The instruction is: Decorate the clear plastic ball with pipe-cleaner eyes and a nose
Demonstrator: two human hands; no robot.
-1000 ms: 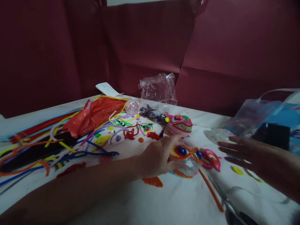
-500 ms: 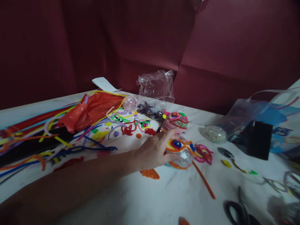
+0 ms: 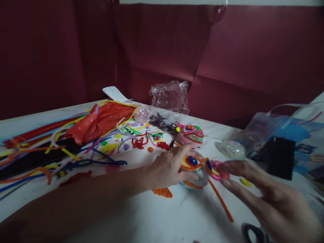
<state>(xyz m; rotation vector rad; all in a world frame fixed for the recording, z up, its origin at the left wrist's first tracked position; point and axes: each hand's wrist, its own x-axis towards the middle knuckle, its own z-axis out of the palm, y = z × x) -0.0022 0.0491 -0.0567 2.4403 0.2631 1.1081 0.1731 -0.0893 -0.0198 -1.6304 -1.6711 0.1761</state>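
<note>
Hands are both out over the white counter point(image 3: 177, 219). The left hand point(image 3: 172, 168) holds the side of a clear ball point(image 3: 199, 177), with its thumb and fingers bent against it. The ball sits on the counter in front of the person, and it has a big orange, yellow and blue eye point(image 3: 192, 161) on it. The right hand point(image 3: 270, 200) is blurry. Its pointing finger and thumb are spread a little, right by a pink loopy piece point(image 3: 217, 172) next to the ball. I cannot tell if they pinch it.

An orange stick point(image 3: 221, 201) lies near the ball, and an orange flat piece point(image 3: 162, 192) lies near the left wrist. Just behind the ball is a pink stripy ball point(image 3: 189, 136). Over on the left, a red bag point(image 3: 98, 123) lies with lots of bendy, colorful sticks point(image 3: 101, 161). A crinkly clear bag point(image 3: 170, 98) stands at the back, by the dark red wall point(image 3: 162, 44).
</note>
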